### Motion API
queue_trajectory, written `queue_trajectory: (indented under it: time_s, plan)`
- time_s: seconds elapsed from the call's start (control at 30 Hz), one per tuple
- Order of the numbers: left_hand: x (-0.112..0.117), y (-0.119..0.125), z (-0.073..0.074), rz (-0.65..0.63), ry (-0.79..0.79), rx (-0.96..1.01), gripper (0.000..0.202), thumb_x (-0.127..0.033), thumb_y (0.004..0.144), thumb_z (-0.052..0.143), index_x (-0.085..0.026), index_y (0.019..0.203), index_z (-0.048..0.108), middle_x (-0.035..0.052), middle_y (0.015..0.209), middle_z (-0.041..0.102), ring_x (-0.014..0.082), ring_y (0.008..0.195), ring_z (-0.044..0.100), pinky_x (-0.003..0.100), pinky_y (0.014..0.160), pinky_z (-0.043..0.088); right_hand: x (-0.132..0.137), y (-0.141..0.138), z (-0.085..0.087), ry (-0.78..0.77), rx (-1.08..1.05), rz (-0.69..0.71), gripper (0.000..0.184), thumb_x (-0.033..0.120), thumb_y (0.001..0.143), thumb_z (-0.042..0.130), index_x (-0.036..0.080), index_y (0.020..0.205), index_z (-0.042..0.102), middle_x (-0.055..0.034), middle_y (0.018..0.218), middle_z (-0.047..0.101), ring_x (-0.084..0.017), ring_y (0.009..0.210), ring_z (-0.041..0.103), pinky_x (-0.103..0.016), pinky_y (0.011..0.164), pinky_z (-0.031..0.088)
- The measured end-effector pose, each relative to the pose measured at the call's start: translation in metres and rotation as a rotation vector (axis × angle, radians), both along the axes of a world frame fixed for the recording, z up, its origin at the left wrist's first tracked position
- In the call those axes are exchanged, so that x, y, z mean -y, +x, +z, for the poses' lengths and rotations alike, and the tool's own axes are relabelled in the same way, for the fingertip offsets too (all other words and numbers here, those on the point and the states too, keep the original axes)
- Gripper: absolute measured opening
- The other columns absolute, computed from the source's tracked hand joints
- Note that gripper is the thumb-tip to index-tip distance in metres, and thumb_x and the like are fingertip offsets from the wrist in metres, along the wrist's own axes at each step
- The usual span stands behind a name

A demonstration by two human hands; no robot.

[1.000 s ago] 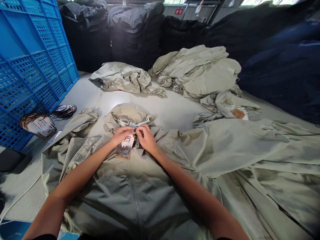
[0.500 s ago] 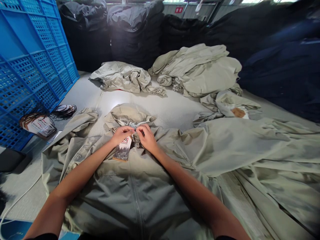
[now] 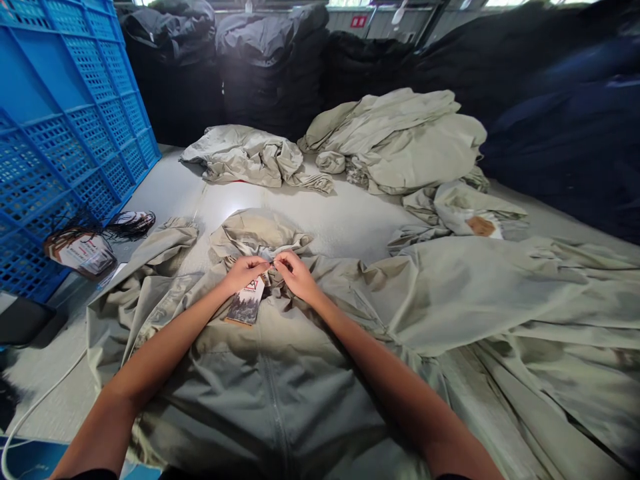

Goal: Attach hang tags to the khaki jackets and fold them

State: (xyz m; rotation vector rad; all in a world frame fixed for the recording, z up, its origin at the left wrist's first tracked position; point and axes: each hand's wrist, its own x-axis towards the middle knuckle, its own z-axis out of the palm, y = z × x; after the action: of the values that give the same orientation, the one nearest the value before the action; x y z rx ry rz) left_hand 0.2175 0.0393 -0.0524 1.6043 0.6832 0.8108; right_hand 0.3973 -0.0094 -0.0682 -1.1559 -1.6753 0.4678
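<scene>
A khaki zip-front jacket (image 3: 235, 387) lies spread over the table before me, its collar end away from me. At the collar my left hand (image 3: 247, 272) and my right hand (image 3: 296, 275) meet, fingertips pinched close together. Between them shows a bit of thin dark cord, apparently the string of a hang tag. The hang tag (image 3: 245, 303), printed with a forest picture and a red logo, lies on the jacket front just below my left hand. What exactly each fingertip grips is too small to make out fully.
Blue plastic crates (image 3: 75, 120) stand at the left, with bundles of corded hang tags (image 3: 87, 253) beside them. Crumpled khaki garments (image 3: 395, 143) lie at the back of the table (image 3: 350, 220). Dark stacks of clothing (image 3: 270, 87) rise behind. A white cable (image 3: 43, 393) runs along the lower left.
Both hands stay at the collar with only small finger movements. The fingertips sit slightly closer together, and less of the dark cord shows between them.
</scene>
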Motion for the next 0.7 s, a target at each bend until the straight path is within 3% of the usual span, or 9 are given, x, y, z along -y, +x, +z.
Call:
queue_trajectory:
  time_s: [0.37,0.57,0.7]
  plan:
    - [0.0,0.0,0.002,0.031,-0.087,0.044,0.035,-0.047,0.069,0.076,-0.013,0.073,0.071,-0.0051,0.05,0.051,0.0068,0.049,0.041,0.021,0.048,0.029,0.005,-0.003,0.003,0.055,0.014,0.006,0.014,0.035,0.095,0.055,0.022,0.09,0.059,-0.0026,0.089,0.057,-0.017,0.084,0.056,-0.031,0.077,0.046]
    - [-0.001,0.002,-0.004,0.047,-0.057,0.047,0.036,-0.049,0.071,0.075,-0.014,0.077,0.072,-0.0052,0.051,0.051,0.0076,0.049,0.041,0.022,0.049,0.029,0.007,-0.005,0.008,0.065,0.016,-0.013,0.016,0.037,0.094,0.057,0.022,0.087,0.061,-0.0029,0.087,0.058,-0.017,0.082,0.056,-0.032,0.075,0.047]
    - [-0.003,0.002,-0.008,0.042,0.008,0.03,0.038,-0.052,0.074,0.072,-0.014,0.078,0.072,-0.0055,0.051,0.047,0.0074,0.05,0.038,0.022,0.049,0.026,0.005,-0.002,0.008,-0.017,-0.029,-0.011,0.023,0.043,0.092,0.058,0.021,0.084,0.061,-0.0027,0.084,0.06,-0.017,0.079,0.056,-0.031,0.073,0.047]
